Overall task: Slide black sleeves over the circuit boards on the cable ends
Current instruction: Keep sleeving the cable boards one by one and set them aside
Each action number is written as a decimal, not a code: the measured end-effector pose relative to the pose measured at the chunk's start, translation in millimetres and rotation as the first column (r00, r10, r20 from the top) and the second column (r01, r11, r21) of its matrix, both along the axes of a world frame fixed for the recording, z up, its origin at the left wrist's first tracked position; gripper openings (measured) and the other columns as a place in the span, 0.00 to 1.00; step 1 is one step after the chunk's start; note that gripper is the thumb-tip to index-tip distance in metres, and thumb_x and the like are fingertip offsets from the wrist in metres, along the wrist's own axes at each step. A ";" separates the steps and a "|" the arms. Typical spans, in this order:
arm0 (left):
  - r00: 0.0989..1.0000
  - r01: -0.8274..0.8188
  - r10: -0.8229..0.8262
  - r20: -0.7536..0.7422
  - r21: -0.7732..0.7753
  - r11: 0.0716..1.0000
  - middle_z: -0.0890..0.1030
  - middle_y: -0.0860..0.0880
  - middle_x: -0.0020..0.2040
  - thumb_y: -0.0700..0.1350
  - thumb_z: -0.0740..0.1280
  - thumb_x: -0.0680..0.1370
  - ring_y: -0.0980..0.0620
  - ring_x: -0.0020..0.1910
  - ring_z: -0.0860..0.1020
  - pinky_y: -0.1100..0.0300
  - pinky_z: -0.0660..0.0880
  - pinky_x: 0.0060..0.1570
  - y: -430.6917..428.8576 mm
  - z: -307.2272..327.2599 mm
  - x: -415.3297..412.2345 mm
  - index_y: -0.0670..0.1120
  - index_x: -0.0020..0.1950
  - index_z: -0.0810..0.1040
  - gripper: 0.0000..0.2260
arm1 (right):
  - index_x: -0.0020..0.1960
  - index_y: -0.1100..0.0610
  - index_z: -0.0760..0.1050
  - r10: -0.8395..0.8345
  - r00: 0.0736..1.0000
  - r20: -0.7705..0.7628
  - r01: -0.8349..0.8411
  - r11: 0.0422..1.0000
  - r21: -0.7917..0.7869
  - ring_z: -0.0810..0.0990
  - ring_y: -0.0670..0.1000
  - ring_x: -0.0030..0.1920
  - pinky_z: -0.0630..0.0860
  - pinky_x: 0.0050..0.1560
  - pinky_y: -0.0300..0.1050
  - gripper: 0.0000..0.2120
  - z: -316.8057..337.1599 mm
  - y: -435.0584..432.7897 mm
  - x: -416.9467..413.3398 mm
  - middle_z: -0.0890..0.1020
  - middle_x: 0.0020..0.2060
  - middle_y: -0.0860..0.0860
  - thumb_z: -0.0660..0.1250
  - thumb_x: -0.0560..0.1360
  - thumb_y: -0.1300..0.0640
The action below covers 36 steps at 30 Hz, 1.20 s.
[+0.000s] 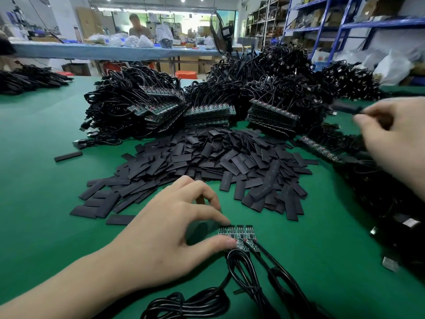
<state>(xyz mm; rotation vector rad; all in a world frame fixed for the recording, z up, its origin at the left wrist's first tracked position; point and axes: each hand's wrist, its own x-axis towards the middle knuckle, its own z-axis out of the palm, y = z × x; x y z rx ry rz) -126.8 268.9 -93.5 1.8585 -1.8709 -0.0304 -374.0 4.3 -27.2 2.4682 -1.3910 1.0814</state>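
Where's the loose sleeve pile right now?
Head view, centre of the green table: the sleeve pile lies between the left hand and the stacked circuit boards.

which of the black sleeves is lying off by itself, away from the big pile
The lone sleeve at the far left, on the green mat beside the left cable heap. It touches no other sleeve; the rest lie overlapped in the central pile.

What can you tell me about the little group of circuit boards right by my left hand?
The circuit boards are narrow green strips, about four, lying flat side by side on the green mat, bare, with no sleeve on them. Tiny dark chips and solder points dot their tops. A black cable leaves each near end toward the camera. The left hand pinches the leftmost ones between thumb and index finger.
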 end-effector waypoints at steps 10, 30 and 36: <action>0.958 0.030 -0.015 -0.286 0.046 0.998 0.80 0.61 0.51 0.58 0.76 0.73 0.57 0.57 0.77 0.59 0.72 0.59 0.0 2.1 -1.8 0.59 0.53 0.82 0.11 | 0.47 0.40 0.81 0.527 0.825 -0.206 -0.417 0.812 0.408 0.76 0.36 0.47 0.73 0.47 0.40 0.24 -5.6 99.2 50.9 0.79 0.43 0.36 0.53 0.72 0.27; 0.539 0.065 -0.011 -0.842 0.028 0.998 0.84 0.45 0.36 0.48 0.75 0.69 0.55 0.35 0.80 0.68 0.75 0.39 -3.5 6.8 5.5 0.44 0.43 0.86 0.08 | 0.46 0.47 0.81 0.685 0.521 0.509 -0.826 0.254 0.503 0.79 0.62 0.37 0.77 0.42 0.63 0.08 -62.4 125.5 84.6 0.83 0.38 0.54 0.68 0.79 0.44; 0.479 0.131 -0.094 -0.873 -0.034 0.991 0.84 0.43 0.38 0.57 0.80 0.68 0.51 0.37 0.80 0.63 0.77 0.42 -4.1 6.2 10.3 0.45 0.42 0.85 0.17 | 0.44 0.47 0.82 0.637 0.511 0.577 -0.822 0.165 0.545 0.77 0.52 0.35 0.75 0.40 0.48 0.09 -63.3 122.1 83.1 0.82 0.36 0.45 0.69 0.77 0.43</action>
